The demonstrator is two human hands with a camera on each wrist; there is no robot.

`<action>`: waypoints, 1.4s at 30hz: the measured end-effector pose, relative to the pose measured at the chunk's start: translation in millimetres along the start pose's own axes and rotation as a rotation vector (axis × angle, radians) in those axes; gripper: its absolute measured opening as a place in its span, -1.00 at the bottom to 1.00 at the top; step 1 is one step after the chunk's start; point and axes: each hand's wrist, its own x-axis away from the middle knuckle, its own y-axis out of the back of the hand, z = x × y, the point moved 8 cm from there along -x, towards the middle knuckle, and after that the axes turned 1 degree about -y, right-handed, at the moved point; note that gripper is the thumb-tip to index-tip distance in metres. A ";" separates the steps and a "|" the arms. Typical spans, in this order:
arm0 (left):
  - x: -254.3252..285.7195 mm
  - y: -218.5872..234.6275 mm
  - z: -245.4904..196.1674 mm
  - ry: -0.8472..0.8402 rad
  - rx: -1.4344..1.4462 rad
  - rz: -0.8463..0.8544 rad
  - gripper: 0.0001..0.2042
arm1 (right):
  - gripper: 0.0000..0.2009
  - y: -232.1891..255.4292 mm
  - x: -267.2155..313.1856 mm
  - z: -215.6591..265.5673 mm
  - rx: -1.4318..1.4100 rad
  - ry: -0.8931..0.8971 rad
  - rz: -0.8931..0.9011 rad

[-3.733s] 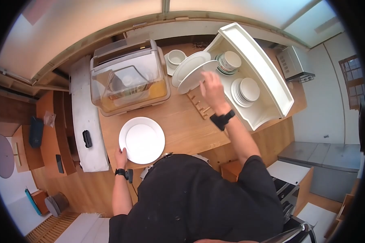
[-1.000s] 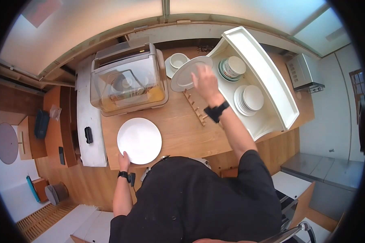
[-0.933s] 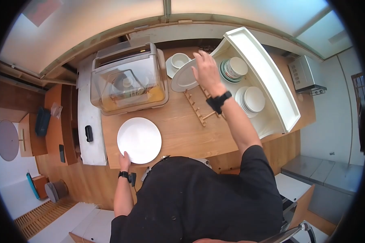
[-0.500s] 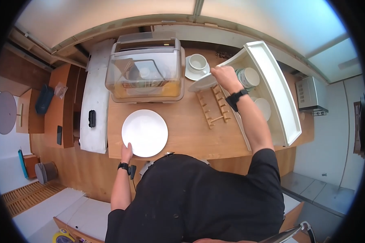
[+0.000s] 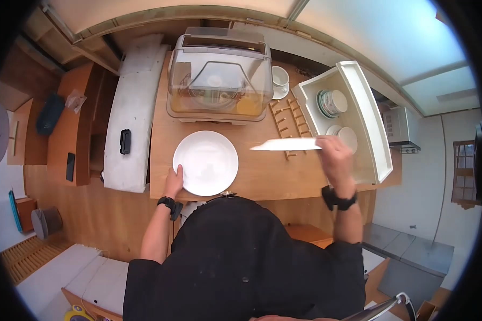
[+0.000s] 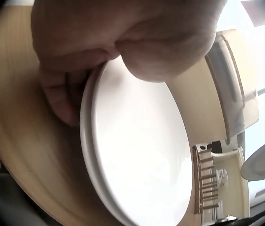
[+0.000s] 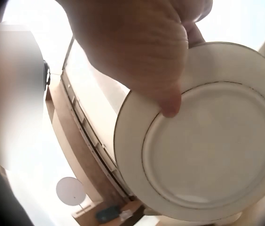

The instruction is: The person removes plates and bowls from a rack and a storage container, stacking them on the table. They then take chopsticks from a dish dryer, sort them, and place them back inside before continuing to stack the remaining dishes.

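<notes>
White dinner plates [image 5: 206,163] lie stacked near the table's front edge. My left hand [image 5: 174,182] grips their near left rim, thumb on top and fingers beneath; two rims show in the left wrist view. My right hand [image 5: 337,160] pinches another white plate [image 5: 286,144] by its right edge, holding it in the air, almost edge-on to the head camera. Thin dark lines circle this plate [image 7: 212,150] in the right wrist view, where my thumb lies across its border. Behind it on the table stands a wooden peg rack [image 5: 280,127] with no plate in it.
A clear-lidded dish box [image 5: 219,80] stands at the back. Beside it sits a white cup [image 5: 279,75] on a saucer [image 5: 281,92]. To the right, an open white bin [image 5: 367,120] holds stacked bowls [image 5: 336,100] and small white dishes [image 5: 347,140].
Two plates stood in the rack at first, then one. My right hand has lifted that last one out and brought it toward me. My left hand stays at the stack. The head view has turned.
</notes>
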 end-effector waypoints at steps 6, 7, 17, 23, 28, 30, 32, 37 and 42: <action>1.7 23.4 -41.2 -0.076 0.078 0.020 -0.32 | -0.81 -204.0 48.3 2.6 -0.671 -0.606 0.227; -4.0 21.9 -36.4 -0.104 0.104 0.023 -0.32 | -0.81 -243.8 61.1 6.2 -0.830 -0.694 0.216; -4.2 19.2 -37.5 -0.184 0.044 0.118 -0.49 | -0.70 -380.1 125.8 62.8 -1.341 -1.197 0.308; -8.4 13.2 -35.9 -0.189 0.001 0.056 -0.56 | -0.55 -360.1 114.3 59.3 -0.570 -0.905 0.623; -2.8 11.0 -39.2 -0.160 0.008 -0.003 -0.54 | -0.50 -337.7 110.9 65.1 -0.243 -0.696 0.765; -3.1 8.7 -37.7 -0.136 0.016 -0.025 -0.54 | -0.51 -339.9 115.5 64.4 -0.251 -0.640 0.763; -3.4 5.8 -38.0 -0.119 0.030 -0.041 -0.53 | -0.52 -346.1 121.0 62.5 -0.293 -0.602 0.748; -13.7 -4.2 -23.5 -0.174 0.029 -0.085 -0.43 | -0.54 -342.6 128.9 48.1 -0.482 -0.677 0.755; -9.0 -5.5 -28.7 -0.134 -0.004 -0.071 -0.35 | -0.57 -354.1 130.9 33.1 -0.626 -0.642 0.720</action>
